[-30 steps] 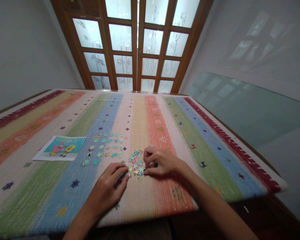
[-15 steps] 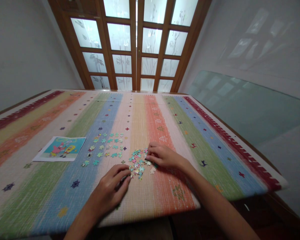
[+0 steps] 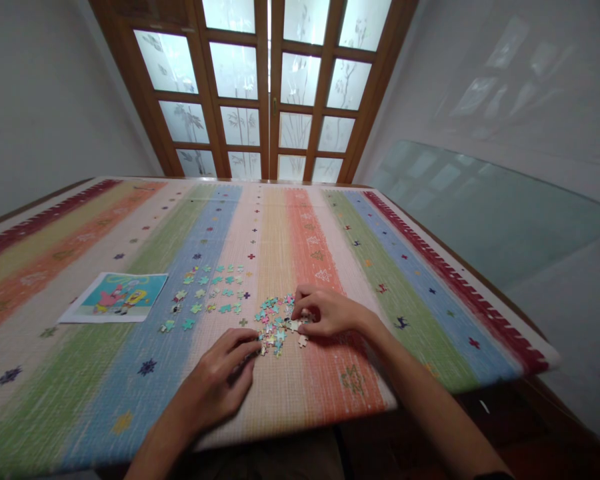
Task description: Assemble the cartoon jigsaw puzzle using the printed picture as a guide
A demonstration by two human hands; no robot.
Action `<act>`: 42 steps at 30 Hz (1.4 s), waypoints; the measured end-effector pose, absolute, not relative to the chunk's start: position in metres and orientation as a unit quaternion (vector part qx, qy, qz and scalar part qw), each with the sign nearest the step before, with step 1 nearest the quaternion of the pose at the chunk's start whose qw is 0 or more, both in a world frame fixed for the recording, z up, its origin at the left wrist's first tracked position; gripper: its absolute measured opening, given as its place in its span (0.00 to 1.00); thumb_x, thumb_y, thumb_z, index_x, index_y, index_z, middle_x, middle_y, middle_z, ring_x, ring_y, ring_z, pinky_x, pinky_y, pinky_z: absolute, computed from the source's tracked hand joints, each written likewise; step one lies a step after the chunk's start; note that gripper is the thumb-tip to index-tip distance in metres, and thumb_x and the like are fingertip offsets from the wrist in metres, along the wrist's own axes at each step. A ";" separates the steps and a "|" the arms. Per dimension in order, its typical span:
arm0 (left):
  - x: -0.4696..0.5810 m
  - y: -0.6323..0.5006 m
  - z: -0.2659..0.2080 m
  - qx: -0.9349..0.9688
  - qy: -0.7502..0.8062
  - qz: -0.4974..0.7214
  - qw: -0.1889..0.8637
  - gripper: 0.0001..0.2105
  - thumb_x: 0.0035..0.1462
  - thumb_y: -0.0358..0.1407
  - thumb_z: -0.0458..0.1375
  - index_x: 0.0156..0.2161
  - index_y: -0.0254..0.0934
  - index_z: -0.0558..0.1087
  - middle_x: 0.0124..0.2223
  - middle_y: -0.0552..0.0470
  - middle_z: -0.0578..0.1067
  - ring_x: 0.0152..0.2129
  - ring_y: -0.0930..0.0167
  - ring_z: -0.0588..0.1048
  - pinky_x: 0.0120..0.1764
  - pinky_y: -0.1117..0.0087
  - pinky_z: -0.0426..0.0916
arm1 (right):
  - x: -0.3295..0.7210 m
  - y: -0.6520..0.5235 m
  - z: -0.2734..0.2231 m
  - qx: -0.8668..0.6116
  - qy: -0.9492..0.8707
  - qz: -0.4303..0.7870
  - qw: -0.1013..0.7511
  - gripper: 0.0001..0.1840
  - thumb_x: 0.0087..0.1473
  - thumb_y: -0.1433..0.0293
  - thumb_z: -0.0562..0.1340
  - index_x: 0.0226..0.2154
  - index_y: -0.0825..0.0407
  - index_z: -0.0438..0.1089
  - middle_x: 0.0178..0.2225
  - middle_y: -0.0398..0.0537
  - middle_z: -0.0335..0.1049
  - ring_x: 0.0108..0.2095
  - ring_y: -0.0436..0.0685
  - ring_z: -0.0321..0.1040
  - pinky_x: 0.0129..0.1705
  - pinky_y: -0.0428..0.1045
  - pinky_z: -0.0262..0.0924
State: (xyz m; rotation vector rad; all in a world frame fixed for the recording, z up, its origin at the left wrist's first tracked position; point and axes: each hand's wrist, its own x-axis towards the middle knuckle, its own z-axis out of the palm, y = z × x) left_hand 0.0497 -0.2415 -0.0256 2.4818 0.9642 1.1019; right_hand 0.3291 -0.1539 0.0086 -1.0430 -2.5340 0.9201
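Observation:
A loose pile of small jigsaw puzzle pieces (image 3: 273,321), mostly teal with pink and yellow bits, lies on the striped tablecloth. At its right edge, my right hand (image 3: 327,312) has thumb and index finger curled close together around a puzzle piece (image 3: 294,326); the fingertips partly cover it. A pale piece (image 3: 303,341) lies just below that thumb. My left hand (image 3: 225,373) rests on the cloth at the pile's lower left, fingers loosely bent and apart, fingertips by the nearest pieces. Nothing shows in its grasp.
Left of the pile, several spaced-out puzzle pieces (image 3: 196,308) lie in rough rows. Farther left is a printed cartoon picture (image 3: 117,297). The striped tablecloth (image 3: 275,233) covers the table, whose front edge runs below my forearms. Wood-framed glass doors (image 3: 270,100) stand beyond.
My right thumb has come out from under the hand to the pile's edge, near the index fingertip. My left thumb has drawn in under its fingers. The view has shifted slightly.

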 end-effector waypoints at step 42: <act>0.073 -0.236 -0.022 0.839 0.372 0.389 0.074 0.11 0.67 0.30 0.56 0.52 0.39 0.72 0.45 0.46 0.79 0.42 0.63 0.76 0.45 0.58 0.75 | 0.315 -0.156 0.004 -0.323 -0.858 0.371 0.146 0.06 0.54 0.76 0.66 0.30 0.51 0.68 0.30 0.42 0.66 0.32 0.52 0.62 0.37 0.47 0.59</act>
